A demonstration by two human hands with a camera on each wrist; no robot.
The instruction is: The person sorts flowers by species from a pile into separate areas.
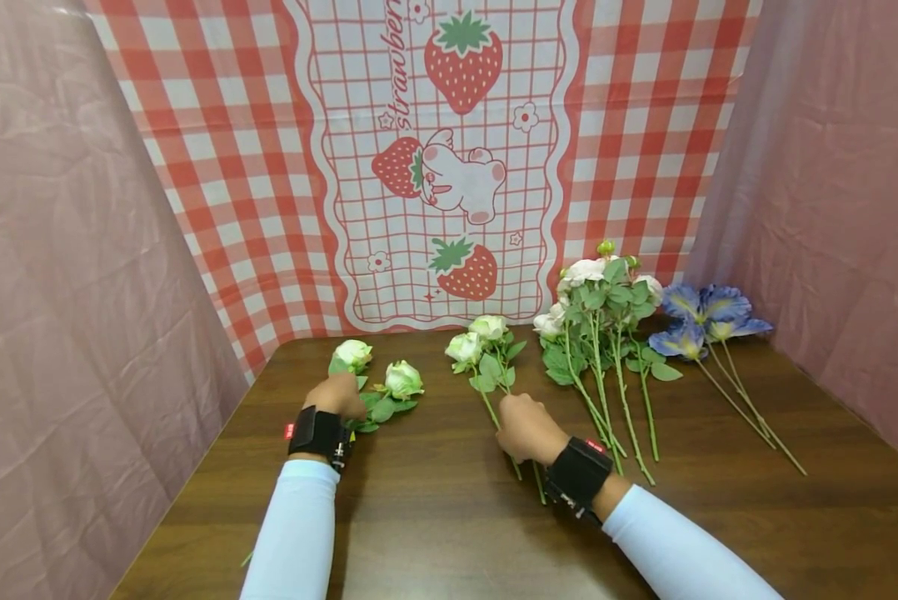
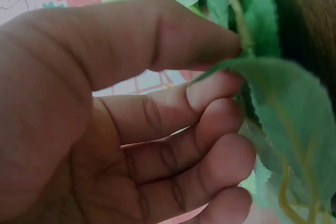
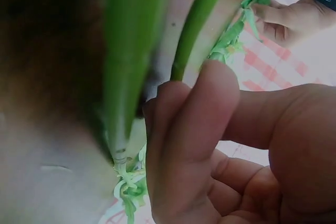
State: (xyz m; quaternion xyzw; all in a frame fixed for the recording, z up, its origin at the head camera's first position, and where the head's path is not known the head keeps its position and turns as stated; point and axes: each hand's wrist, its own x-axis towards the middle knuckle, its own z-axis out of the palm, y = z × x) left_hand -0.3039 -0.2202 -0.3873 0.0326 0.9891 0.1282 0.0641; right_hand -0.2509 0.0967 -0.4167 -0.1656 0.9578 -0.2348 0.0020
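Note:
At the left of the table, two pale green-white artificial roses lie close together, one rose [image 1: 353, 355] behind the other rose [image 1: 404, 379]. My left hand [image 1: 335, 396] is at their stems. In the left wrist view its thumb and index fingertip pinch a leafy stem [image 2: 239, 17], with a leaf [image 2: 283, 103] across the fingertips. Mid-table, my right hand [image 1: 531, 427] is over the stems of two more such roses [image 1: 464, 348]. In the right wrist view it pinches a green stem [image 3: 197, 24]; a thicker-looking stem [image 3: 128, 66] passes beside the fingers.
Right of my right hand lie white flowers [image 1: 586, 271] with long leafy stems, then blue irises [image 1: 704, 312] near the table's right side. A strawberry-print checked cloth [image 1: 629, 167] hangs behind the brown table [image 1: 419, 517]. Pink drapes [image 1: 67, 292] hang at both sides.

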